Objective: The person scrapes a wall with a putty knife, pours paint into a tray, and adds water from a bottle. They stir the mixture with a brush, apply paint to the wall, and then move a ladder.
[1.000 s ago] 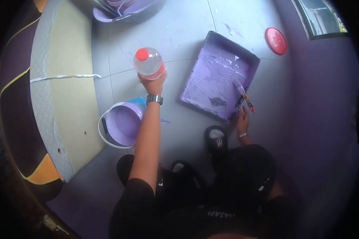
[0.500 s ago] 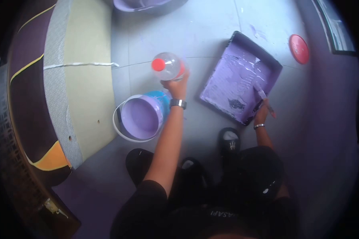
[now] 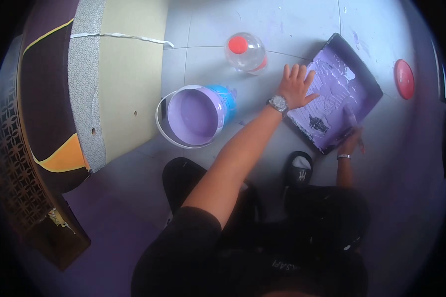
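Note:
My left hand is empty, its fingers spread over the left edge of a black paint tray coated with purple paint. My right hand is at the tray's near right corner, closed around a paintbrush whose bristle end lies over the purple paint. A clear plastic bottle with a red cap stands on the floor to the left of the tray. Nearer to me, left of my left forearm, is a bucket of purple paint with a white handle and a blue outside.
A round red lid lies on the tiled floor right of the tray. Along the left side is a cream panel with a white cord across it. My black slippers are close to the tray's near edge.
My left hand has let go of the bottle, which now stands on the floor, and moved right to the tray with fingers spread. My right hand keeps the brush. The view has shifted.

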`<move>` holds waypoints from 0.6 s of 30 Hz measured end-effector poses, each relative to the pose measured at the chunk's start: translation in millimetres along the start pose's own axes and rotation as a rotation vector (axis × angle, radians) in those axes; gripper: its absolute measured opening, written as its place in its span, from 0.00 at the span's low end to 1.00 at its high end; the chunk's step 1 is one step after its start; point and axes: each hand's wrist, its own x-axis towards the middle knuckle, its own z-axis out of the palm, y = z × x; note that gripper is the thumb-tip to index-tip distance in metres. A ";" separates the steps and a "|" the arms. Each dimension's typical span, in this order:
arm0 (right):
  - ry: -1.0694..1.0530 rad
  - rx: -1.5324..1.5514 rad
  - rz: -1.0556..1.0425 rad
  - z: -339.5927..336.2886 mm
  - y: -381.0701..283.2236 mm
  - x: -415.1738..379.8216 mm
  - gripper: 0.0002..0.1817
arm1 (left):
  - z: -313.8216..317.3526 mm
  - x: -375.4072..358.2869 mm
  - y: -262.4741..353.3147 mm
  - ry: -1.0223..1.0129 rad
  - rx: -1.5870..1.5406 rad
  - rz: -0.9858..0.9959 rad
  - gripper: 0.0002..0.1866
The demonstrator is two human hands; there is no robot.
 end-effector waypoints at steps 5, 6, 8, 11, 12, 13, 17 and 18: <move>0.050 -0.024 -0.034 12.9 -19.3 -19.2 0.30 | -1.3 5.7 -8.0 -0.206 0.301 0.463 0.36; 0.032 0.054 -0.029 18.3 -24.5 -28.1 0.29 | -2.7 7.8 -8.8 -0.201 0.305 0.455 0.36; 0.005 0.122 -0.035 15.7 -26.5 -29.7 0.28 | -6.8 15.7 -7.6 -0.215 0.418 0.612 0.36; -0.004 0.188 -0.009 11.2 -22.4 -27.5 0.22 | -12.0 26.1 -10.1 -0.186 0.468 0.673 0.36; -0.016 0.186 -0.018 11.7 -24.8 -25.6 0.22 | -11.5 28.0 -10.9 -0.204 0.495 0.735 0.36; -0.005 0.169 -0.002 11.1 -24.2 -23.7 0.22 | -11.0 28.1 -10.8 -0.199 0.501 0.725 0.36; -0.054 0.086 0.017 3.2 4.2 -0.9 0.27 | 2.9 23.0 -10.1 -0.267 0.027 0.105 0.32; -0.043 0.085 -0.004 -2.1 7.2 6.2 0.25 | 8.0 20.2 -7.1 -0.263 -0.270 -0.282 0.29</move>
